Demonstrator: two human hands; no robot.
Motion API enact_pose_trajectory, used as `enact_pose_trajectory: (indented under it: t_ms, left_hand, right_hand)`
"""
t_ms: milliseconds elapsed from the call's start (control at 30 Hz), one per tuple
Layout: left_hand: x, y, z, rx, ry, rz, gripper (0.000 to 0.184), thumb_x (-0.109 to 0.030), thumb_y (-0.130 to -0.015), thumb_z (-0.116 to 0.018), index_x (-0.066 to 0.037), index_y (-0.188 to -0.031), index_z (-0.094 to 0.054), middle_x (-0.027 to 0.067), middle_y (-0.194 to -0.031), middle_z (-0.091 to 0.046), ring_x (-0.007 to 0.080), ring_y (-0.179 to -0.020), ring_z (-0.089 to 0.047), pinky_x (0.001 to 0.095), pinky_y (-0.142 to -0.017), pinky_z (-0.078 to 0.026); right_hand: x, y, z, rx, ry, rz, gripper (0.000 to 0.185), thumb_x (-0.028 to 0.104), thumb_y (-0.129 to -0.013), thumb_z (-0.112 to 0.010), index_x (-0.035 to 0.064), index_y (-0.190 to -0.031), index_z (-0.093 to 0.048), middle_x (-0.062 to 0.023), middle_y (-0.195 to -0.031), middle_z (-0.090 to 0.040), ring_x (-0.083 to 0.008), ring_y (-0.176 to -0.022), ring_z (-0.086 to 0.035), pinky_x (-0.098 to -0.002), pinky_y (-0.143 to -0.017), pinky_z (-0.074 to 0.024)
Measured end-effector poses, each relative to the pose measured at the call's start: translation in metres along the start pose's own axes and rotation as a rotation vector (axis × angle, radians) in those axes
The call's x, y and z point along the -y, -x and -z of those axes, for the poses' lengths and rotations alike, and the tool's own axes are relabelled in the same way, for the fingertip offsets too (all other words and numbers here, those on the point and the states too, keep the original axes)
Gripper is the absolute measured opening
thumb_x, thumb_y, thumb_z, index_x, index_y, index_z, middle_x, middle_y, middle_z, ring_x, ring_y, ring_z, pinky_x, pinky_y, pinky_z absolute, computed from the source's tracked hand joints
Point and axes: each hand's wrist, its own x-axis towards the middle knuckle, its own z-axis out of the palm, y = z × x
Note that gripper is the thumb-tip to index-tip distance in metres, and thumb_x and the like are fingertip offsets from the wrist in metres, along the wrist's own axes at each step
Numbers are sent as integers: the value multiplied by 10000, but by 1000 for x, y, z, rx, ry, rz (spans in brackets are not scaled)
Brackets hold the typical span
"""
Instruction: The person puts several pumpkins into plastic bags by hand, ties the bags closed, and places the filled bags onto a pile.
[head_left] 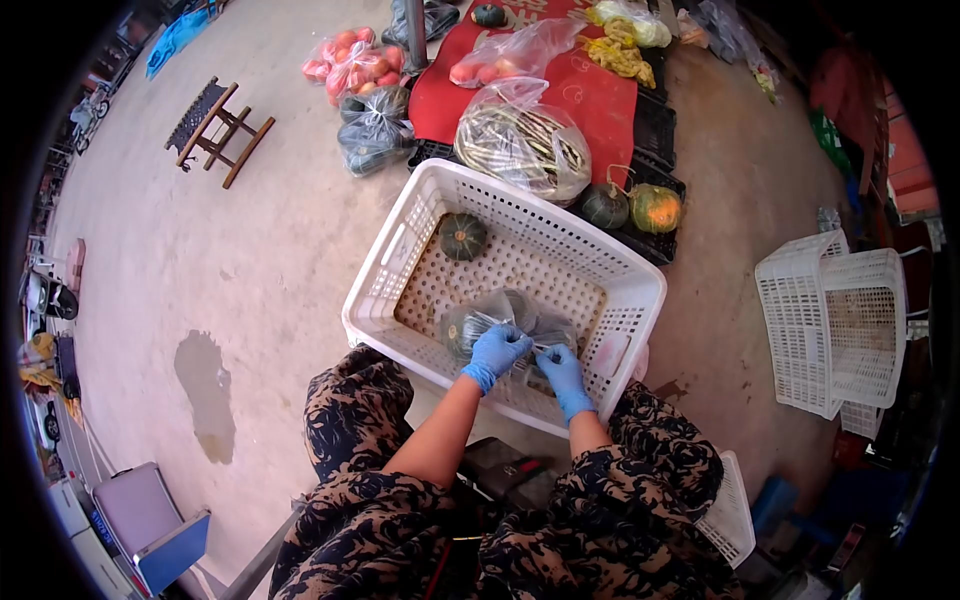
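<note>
Paved floor (pixel 270 280), pale and dull, with a dark damp patch (pixel 205 390) left of the white crate (pixel 505 190). Crate sits at an angle in front of the person; patterned clothing (pixel 360 410) at its near side. Perforated base, brown dirt on it.

In the crate: one loose dark green squash (pixel 463 237), ribbed, by the far left corner. Clear plastic bag (pixel 480 312) along the near edge, rounded dark squashes inside; count uncertain. Both hands in blue gloves, above the bag. Left hand (pixel 500 352): fingers bent, pinching the gathered plastic. Right hand (pixel 562 375): fingertips together on the plastic, close beside the left.

Beyond the far edge: red cloth (pixel 425 105) over black crates (pixel 655 130). At its near end, a clear bag of long pods (pixel 525 145); right of that, at the near right corner, a dark squash (pixel 604 206) and an orange-and-green one (pixel 656 209). Farther back, yellow bundles (pixel 620 55) and a bag with reddish round produce (pixel 500 70).

Left of the cloth: bags of reddish round produce (pixel 355 65), bagged dark squashes (pixel 372 135) nearer. Folding stool (pixel 222 130) farther left, apart. Right side of the room: white baskets (pixel 830 320), nested. Another white basket (pixel 732 510), lower right, partly hidden.
</note>
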Motion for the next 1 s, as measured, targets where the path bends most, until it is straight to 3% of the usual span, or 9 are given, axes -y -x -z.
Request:
enact_pose_trajectory:
  t_ms: [100,233,267,367,533,733,833,933,1000]
  left_hand:
    - [3,-10,-12,-296,-179,-706,199,-220,-783,-610,-35,-857,-599,145,-939,-607,279,-767,-589,340,-703,-459]
    - [-21,11,-11,-62,-301,-278,147,-149,-772,-577,-33,-863,-575,183,-985,-576,343,-900,-567,383,-767,-461]
    - [-2,2,-23,-187,-355,-458,140,-157,-785,-533,-42,-845,-587,164,-930,-602,330,-858,-592,400,-736,-476]
    - [-24,9,-16,22,-799,-216,174,-187,-784,-504,-59,-845,-604,132,-853,-630,307,-786,-617,409,-674,-491]
    - [-8,5,-27,153,-898,-334,190,-227,-794,-472,-127,-770,-632,124,-773,-644,297,-706,-633,407,-598,-498]
    - [-18,-6,-26,274,-1228,-313,282,-258,-833,-445,-85,-785,-663,119,-745,-646,288,-713,-638,390,-632,-503]
    - [-31,-12,-20,376,-1137,-247,307,-269,-853,-421,-69,-817,-652,143,-730,-635,309,-698,-629,406,-629,-499]
    - [-11,-36,-15,274,-895,-314,347,-309,-878,-391,-51,-842,-621,178,-726,-614,354,-676,-599,456,-613,-473]
    - [-32,-35,7,127,-801,-317,363,-337,-883,-406,-44,-816,-609,198,-746,-604,370,-681,-588,456,-622,-462]
  right_hand:
    - [37,15,5,5,241,341,78,86,-724,-605,37,-768,-562,-88,-792,-572,-215,-721,-573,-321,-652,-463]
    - [82,24,4,36,560,684,96,82,-691,-586,16,-752,-553,-149,-880,-541,-294,-786,-555,-365,-708,-457]
    - [87,26,4,59,640,746,104,85,-686,-581,11,-754,-552,-162,-900,-530,-310,-800,-548,-374,-721,-454]
    - [88,29,5,126,766,725,118,113,-703,-567,4,-748,-553,-162,-900,-527,-320,-801,-541,-388,-731,-449]
    - [92,33,17,266,763,577,168,154,-713,-572,-13,-729,-586,-179,-959,-524,-329,-841,-543,-396,-762,-445]
    - [162,90,60,221,934,615,286,173,-717,-615,-7,-932,-561,-161,-1057,-499,-325,-897,-543,-380,-797,-447]
    - [210,122,103,186,889,731,340,163,-724,-626,11,-1013,-531,-153,-1027,-513,-319,-890,-546,-380,-791,-452]
    - [187,109,135,254,309,339,309,161,-739,-621,18,-1001,-540,-145,-981,-530,-302,-867,-551,-373,-783,-453]
    - [185,98,150,47,659,472,302,157,-754,-613,16,-1009,-536,-133,-954,-540,-271,-847,-557,-356,-767,-456]
